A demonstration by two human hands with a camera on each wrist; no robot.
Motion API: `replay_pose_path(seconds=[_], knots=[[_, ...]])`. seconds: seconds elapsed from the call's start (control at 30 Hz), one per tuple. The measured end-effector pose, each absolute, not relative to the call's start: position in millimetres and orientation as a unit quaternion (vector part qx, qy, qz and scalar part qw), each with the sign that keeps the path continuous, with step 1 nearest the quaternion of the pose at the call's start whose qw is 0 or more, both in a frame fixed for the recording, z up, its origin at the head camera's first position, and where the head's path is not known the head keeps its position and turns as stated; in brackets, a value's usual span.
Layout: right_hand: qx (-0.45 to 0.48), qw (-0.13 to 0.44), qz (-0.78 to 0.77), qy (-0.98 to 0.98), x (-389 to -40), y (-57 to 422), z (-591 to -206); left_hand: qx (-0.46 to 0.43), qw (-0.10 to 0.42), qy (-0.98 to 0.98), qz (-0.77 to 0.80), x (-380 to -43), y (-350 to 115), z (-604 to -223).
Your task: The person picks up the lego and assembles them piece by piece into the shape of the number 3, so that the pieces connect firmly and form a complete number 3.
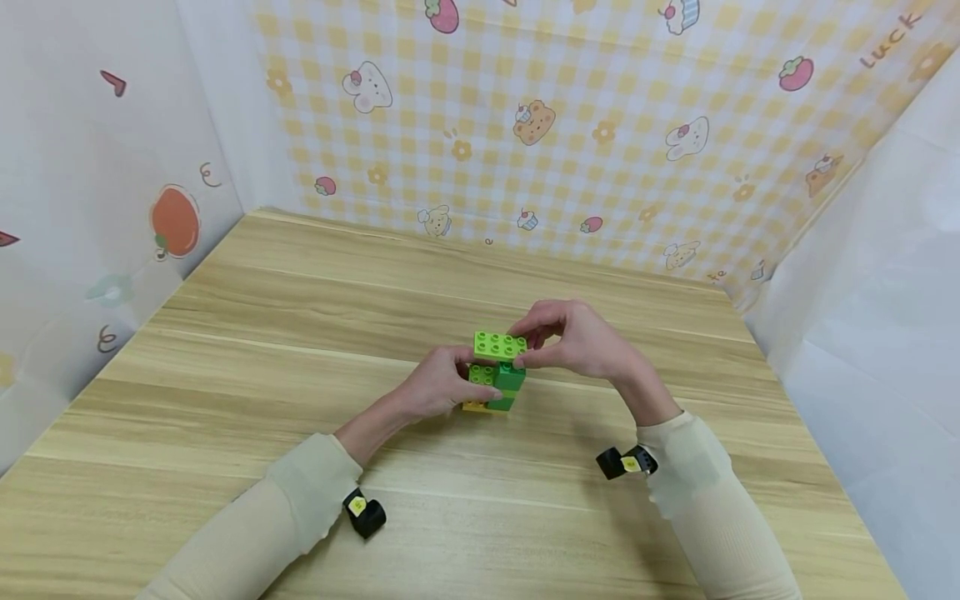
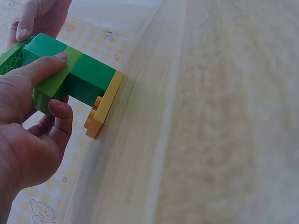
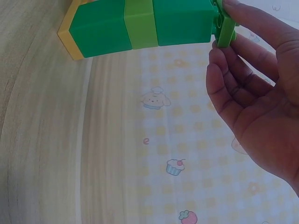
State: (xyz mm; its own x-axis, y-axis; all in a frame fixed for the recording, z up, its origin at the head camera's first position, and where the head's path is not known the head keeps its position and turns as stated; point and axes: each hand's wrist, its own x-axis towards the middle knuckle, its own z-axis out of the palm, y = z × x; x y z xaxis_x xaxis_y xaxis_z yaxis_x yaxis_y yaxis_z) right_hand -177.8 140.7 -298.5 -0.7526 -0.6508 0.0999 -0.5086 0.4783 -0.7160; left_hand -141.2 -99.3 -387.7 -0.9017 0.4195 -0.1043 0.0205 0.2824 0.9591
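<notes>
A small tower of toy building bricks stands on the table. At its base is a yellow plate (image 2: 107, 107), under a dark green block (image 2: 89, 77). Above that comes a light green plate (image 3: 141, 24), then another dark green block (image 3: 183, 23). My left hand (image 1: 437, 383) grips the tower from the left, its thumb across the middle light green plate. With thumb and fingers, my right hand (image 1: 581, 340) pinches the right end of a studded light green plate (image 1: 491, 345) at the top of the tower. Whether that plate is fully seated cannot be told.
The tower is on a wood-grain table (image 1: 300, 308). A yellow checked cloth (image 1: 480, 100) with cartoon prints hangs behind it, with white sheets (image 1: 870, 292) along the sides. Each wrist carries a small black camera (image 1: 366, 515).
</notes>
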Motion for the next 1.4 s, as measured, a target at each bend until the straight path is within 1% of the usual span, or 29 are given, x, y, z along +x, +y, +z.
replay_pose_path(seconds=[0.33,1.4], knots=[[-0.334,0.104,-0.385,0.854,-175.0,140.3,-299.2,0.142,0.166,0.787,0.576,-141.4,-98.9,-387.6],[-0.332,0.098,-0.386,0.855,-171.5,143.6,-305.8,0.135,0.162,0.793,0.571,-141.8,-97.9,-386.8]])
